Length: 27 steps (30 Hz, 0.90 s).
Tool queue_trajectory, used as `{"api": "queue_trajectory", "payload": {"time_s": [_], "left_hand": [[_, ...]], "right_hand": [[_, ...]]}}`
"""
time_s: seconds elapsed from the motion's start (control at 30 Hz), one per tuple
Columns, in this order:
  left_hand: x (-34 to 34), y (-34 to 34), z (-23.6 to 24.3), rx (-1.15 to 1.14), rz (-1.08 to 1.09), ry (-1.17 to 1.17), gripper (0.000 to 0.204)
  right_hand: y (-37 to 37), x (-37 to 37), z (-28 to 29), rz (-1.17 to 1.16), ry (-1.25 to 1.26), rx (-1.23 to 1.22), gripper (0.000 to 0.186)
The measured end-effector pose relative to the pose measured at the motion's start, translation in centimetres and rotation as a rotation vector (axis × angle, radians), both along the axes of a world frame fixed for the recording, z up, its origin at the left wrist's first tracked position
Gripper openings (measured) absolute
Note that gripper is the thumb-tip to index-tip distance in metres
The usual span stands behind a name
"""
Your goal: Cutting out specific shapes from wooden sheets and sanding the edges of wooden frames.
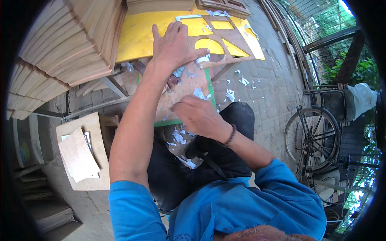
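My left hand [173, 45] is open, fingers spread, over a brown wooden board [246, 39] with cut-out shapes that lies on a yellow tabletop [134, 32]. Its thumb reaches toward a white crumpled scrap [203, 59] at the board's near edge. Rectangular, rounded and triangular openings show yellow through them. My right hand [201, 118] is closed, slightly blurred, above my lap and below the table edge; whatever its fingers hold, if anything, is hidden. Beneath it lies a pinkish sheet [189, 86] with a green border, strewn with torn white paper bits [199, 93].
Tall stacks of wooden frames [72, 44] stand on the left. A wooden stool [66, 128] bears loose boards [78, 154]. More paper scraps [230, 94] dot the brick floor [267, 80]. A bicycle [313, 132] stands at the right beside a wire-mesh wall [313, 28].
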State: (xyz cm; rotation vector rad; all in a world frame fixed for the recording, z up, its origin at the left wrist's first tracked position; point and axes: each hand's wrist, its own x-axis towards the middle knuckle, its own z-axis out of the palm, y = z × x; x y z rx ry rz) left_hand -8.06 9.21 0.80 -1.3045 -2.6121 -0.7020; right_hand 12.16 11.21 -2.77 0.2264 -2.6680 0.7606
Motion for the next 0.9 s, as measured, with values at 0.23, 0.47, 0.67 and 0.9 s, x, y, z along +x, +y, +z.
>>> {"api": "queue_trajectory", "payload": {"time_s": [0.23,0.47,0.67,0.9], "left_hand": [[0.4,-0.6,-1.2,0.062,0.007,0.088,0.083],[2.8,-3.2,1.5,0.087,-0.232,0.143,0.050],[3.5,-2.8,1.1,0.188,-0.374,0.003,0.015],[3.2,-1.5,0.4,0.278,-0.305,-0.031,0.010]], "right_hand": [[4.2,4.6,2.1,-0.451,-0.224,-0.789,0.006],[5.8,6.5,3.5,-0.526,-0.174,-1.019,0.010],[6.3,6.4,4.5,-0.494,-0.070,-1.486,0.024],[8.6,8.2,3.2,-0.430,-0.053,-1.604,0.016]]}}
